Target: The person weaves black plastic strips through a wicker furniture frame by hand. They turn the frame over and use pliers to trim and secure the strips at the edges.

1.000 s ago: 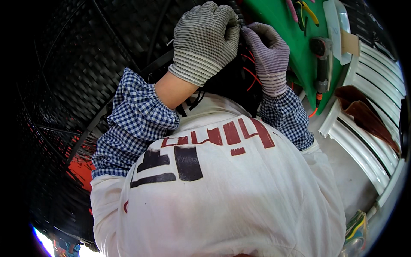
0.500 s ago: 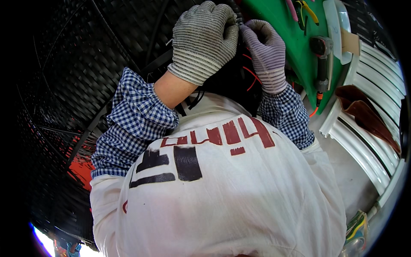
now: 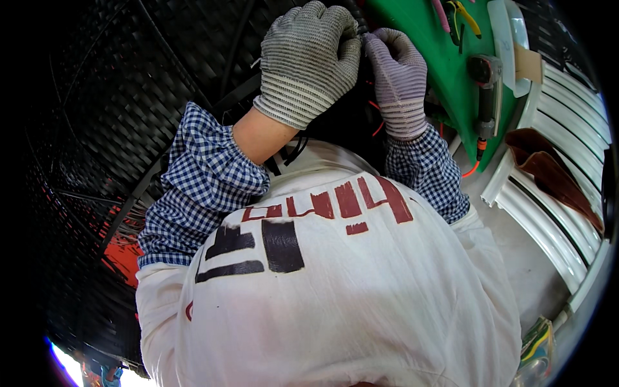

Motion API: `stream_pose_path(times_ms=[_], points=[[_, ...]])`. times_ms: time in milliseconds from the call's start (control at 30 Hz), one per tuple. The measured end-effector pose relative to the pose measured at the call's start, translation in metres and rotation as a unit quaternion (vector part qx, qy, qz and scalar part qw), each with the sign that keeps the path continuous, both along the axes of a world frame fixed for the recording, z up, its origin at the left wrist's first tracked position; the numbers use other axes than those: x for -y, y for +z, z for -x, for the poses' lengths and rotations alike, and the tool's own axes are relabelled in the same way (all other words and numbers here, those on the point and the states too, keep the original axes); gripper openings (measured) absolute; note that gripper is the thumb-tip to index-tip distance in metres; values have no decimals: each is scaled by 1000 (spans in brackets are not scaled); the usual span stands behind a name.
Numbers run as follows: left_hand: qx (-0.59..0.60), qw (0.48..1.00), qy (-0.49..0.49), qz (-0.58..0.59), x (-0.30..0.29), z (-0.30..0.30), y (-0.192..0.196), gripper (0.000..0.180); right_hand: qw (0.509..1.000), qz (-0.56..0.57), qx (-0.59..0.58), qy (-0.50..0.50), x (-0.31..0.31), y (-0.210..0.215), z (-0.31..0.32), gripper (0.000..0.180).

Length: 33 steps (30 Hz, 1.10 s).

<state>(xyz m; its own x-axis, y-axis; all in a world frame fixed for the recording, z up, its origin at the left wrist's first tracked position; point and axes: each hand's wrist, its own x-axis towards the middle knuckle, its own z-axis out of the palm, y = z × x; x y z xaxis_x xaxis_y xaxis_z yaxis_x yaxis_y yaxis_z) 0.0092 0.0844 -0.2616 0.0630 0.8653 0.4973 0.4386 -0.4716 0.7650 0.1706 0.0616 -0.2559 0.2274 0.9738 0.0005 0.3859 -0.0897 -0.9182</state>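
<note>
Black woven wicker fills the left and the top of the view. At its upper edge my left hand, in a grey striped glove, is closed with fingers curled over a dark wicker edge; the fingertips are partly hidden. Close beside it on the right, my right hand, in a purplish-grey glove, is closed in a pinch of thumb and forefinger. Whatever lies in that pinch is too small and dark to make out. The two hands nearly meet at the wicker edge.
On the right, a green surface carries a black power tool with an orange hose and yellow-handled pliers. White curved slats stand farther right, with a brown folded cloth over them. Red material shows at the lower left.
My right hand has shifted slightly left and up, its forearm moving with it. My left hand stays almost in place, closed as before.
</note>
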Motion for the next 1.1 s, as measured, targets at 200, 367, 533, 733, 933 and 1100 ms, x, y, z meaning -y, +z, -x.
stream_pose_path(times_ms=[200, 367, 533, 733, 933, 1100], points=[[-5, 1000, 6, -2, -1, 2, 1, 14, 998, 63, -18, 24, -4, 16, -5, 23], [-3, 1000, -8, -4, -7, 5, 0, 13, 990, 71, -111, 50, -8, 17, -11, 20], [-1, 1000, 0, -11, -10, 6, 1, 12, 993, 46, -98, 44, -6, 11, -7, 20], [-2, 1000, 4, -9, -11, 5, -1, 13, 993, 59, -106, -1, -7, 13, 4, 23], [7, 1000, -3, -19, -15, -1, 0, 13, 991, 75, -101, -34, -13, 13, -1, 23], [-43, 999, 17, -13, -24, -10, 0, 18, 991, 77, -104, -28, -26, 24, -8, 22]])
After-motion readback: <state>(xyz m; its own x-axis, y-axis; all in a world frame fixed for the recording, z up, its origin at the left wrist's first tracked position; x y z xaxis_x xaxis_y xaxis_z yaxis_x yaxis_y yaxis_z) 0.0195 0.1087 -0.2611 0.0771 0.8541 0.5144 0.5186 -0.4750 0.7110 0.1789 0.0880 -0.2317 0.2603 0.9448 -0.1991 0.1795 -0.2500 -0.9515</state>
